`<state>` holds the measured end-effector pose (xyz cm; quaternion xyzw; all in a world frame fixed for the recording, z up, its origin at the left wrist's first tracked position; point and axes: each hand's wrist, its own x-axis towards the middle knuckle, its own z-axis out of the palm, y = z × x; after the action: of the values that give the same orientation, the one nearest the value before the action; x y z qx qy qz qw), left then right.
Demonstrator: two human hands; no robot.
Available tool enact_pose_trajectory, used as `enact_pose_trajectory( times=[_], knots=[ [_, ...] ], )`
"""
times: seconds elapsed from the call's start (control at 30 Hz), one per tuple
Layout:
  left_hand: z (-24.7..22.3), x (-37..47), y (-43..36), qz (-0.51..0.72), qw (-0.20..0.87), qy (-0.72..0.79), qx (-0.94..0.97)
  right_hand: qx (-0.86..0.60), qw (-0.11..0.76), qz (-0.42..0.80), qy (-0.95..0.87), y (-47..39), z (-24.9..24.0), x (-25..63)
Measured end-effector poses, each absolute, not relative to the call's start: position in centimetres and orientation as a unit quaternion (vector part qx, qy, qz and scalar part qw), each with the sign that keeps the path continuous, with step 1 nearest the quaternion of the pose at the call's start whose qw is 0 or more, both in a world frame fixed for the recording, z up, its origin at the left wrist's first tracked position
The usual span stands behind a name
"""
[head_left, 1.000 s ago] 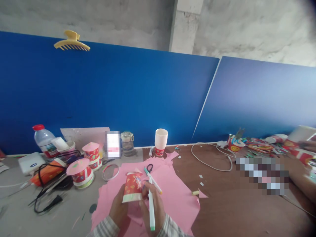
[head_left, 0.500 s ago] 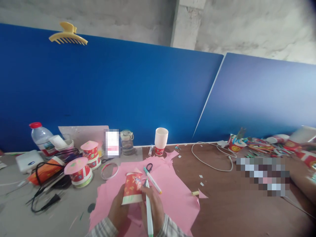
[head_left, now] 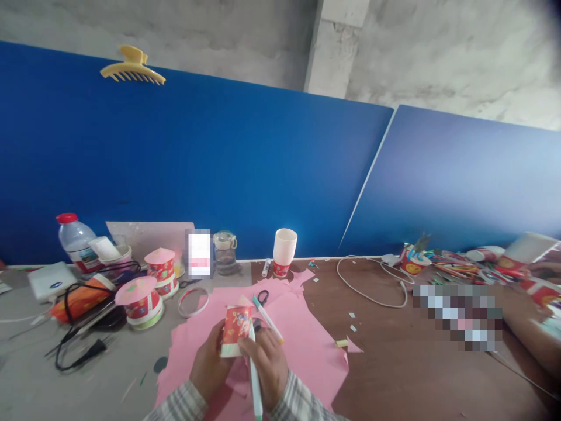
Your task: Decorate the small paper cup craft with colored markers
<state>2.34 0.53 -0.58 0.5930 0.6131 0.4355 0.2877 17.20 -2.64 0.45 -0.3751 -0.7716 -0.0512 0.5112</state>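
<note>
My left hand (head_left: pixel 209 363) is wrapped around a red patterned paper cup (head_left: pixel 235 328) with a pale green band along its near edge. In my right hand (head_left: pixel 270 363) is a white marker (head_left: pixel 255 387) with a green end; its upper end meets the cup's right side, and my fingers hide the exact contact. Both hands are over pink paper (head_left: pixel 311 351). Just beyond the right hand lies another marker (head_left: pixel 265 316), teal at one end and yellow at the other. A dark handle loop of scissors (head_left: pixel 263 297) shows beside it, the rest mostly covered.
Decorated cups with pink paper tops (head_left: pixel 137 291) stand at left, near a black cable (head_left: pixel 90 356) and a bottle (head_left: pixel 76 240). A glass jar (head_left: pixel 225 254) and stacked cups (head_left: pixel 285 248) line the blue partition (head_left: pixel 245 146). Another person's arm (head_left: pixel 532 333) is at far right.
The cup has turned slightly in my left hand. My right hand and the marker have shifted a little left and closer against the cup. The whole view has shifted slightly.
</note>
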Motion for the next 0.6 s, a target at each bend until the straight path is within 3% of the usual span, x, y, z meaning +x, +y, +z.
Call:
enact_pose_trajectory(
  times=[0.2,0.6],
  knots=[
    [-0.67,2.27,0.53,0.43,0.292,0.575,0.631,-0.345,0.464,-0.095,-0.811,-2.87,1.54,17.02],
    [-0.03,2.5,0.35,0.429,0.301,0.555,0.646,-0.295,0.506,-0.042,-0.809,-2.79,1.5,17.02]
  ],
)
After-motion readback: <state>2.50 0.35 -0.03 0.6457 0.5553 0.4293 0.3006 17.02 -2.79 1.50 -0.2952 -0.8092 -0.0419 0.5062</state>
